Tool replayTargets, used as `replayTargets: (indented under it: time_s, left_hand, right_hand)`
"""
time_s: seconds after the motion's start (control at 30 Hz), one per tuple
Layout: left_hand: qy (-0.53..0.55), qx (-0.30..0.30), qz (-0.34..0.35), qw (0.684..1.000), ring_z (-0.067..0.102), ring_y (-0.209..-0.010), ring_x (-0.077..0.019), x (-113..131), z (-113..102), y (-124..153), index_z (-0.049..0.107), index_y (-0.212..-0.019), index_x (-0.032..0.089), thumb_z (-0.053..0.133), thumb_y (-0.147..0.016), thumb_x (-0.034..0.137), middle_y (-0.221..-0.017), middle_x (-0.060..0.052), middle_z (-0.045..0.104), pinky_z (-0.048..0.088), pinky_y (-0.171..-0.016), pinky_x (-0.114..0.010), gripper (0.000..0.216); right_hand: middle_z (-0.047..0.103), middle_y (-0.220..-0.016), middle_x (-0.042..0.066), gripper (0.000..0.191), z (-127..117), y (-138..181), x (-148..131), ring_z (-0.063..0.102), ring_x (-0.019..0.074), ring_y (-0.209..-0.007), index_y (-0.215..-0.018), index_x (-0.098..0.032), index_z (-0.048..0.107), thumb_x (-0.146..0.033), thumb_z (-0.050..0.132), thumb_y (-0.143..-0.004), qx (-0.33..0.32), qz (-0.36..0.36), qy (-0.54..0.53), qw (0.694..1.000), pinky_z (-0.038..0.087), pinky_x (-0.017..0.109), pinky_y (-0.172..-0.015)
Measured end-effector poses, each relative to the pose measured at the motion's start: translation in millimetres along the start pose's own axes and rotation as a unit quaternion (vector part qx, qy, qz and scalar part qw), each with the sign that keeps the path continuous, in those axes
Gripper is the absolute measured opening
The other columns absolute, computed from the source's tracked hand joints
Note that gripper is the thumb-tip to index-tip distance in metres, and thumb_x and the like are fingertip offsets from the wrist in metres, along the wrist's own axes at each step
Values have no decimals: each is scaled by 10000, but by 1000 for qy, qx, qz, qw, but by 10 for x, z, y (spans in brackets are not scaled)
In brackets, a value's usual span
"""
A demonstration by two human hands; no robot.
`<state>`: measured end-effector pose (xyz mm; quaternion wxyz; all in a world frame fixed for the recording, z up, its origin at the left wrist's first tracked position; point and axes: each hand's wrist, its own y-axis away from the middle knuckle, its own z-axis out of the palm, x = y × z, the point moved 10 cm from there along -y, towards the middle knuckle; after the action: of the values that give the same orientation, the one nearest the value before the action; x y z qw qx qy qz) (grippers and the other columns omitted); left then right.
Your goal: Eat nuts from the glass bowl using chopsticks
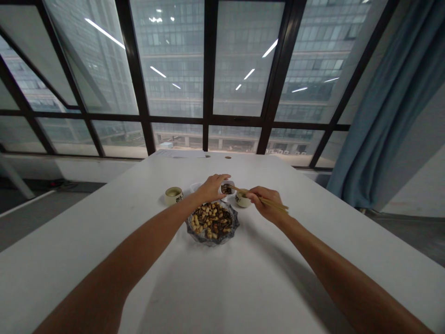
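My left hand (212,187) reaches to a small white bowl (228,199), its thumb and fingers around the rim. Dark seeds (226,189) lie inside that bowl. In my right hand (267,202) is a pair of wooden chopsticks (239,189), with the tips at the seeds. Just nearer to me stands a scalloped glass bowl (212,241) filled with peanuts (205,212) and dark sunflower seeds (227,218). A pale cup (242,200) with dark writing sits under and beside the chopsticks, partly covered by my right hand.
Another pale cup (173,195) with dark writing stands left of my left forearm. Partly behind my left hand is a white dish (195,187). Papers (181,153) and small round items lie at the far end of the white table (194,297). Windows and a blue curtain (378,102) stand beyond.
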<state>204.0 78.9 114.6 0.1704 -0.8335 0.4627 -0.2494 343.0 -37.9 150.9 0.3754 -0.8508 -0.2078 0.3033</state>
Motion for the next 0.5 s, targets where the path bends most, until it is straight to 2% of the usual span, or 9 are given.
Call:
replayTargets:
  time_s: [0.1,0.2,0.3,0.37,0.5]
  left_hand:
    - [-2,-2,-14,1000,574,-1257,-321,-55,17,-23,471,-1385,210,775,-712,271,-1336,-126,631,426,-1093,-479,740]
    - [-5,-18,-49,999,611,-1229,-328,-177,64,-48,460,-1383,179,789,-715,298,-1305,-154,654,447,-1064,-468,754]
    - [-12,-41,-105,994,635,-1210,-327,-353,127,-55,454,-1371,167,788,-735,330,-1300,-174,665,476,-1022,-450,736]
    - [-17,-62,-145,987,648,-1197,-313,-461,179,-45,455,-1360,187,787,-744,339,-1301,-161,674,488,-1007,-436,716]
    - [-26,-94,-173,980,653,-1199,-283,-513,218,-19,466,-1356,205,772,-768,382,-1331,-140,667,488,-1013,-408,686]
  right_hand:
    - [738,-680,51,516,60,-19,62,674,187,-602,-766,-225,734,-672,525,-917,-8,33,-36,999,526,289,-582]
    - [704,-619,54,544,-42,-34,141,643,171,-537,-718,-202,698,-674,519,-921,30,102,-91,990,506,271,-506]
    - [642,-516,46,627,-164,-46,150,562,138,-412,-658,-186,659,-749,499,-882,62,175,-175,967,444,243,-392]
    - [593,-439,35,675,-120,-54,108,496,118,-333,-604,-181,629,-812,519,-817,24,222,-218,950,388,228,-330]
    - [557,-377,21,700,207,34,-54,458,97,-279,-560,-177,604,-849,550,-749,-138,283,-242,918,349,200,-289]
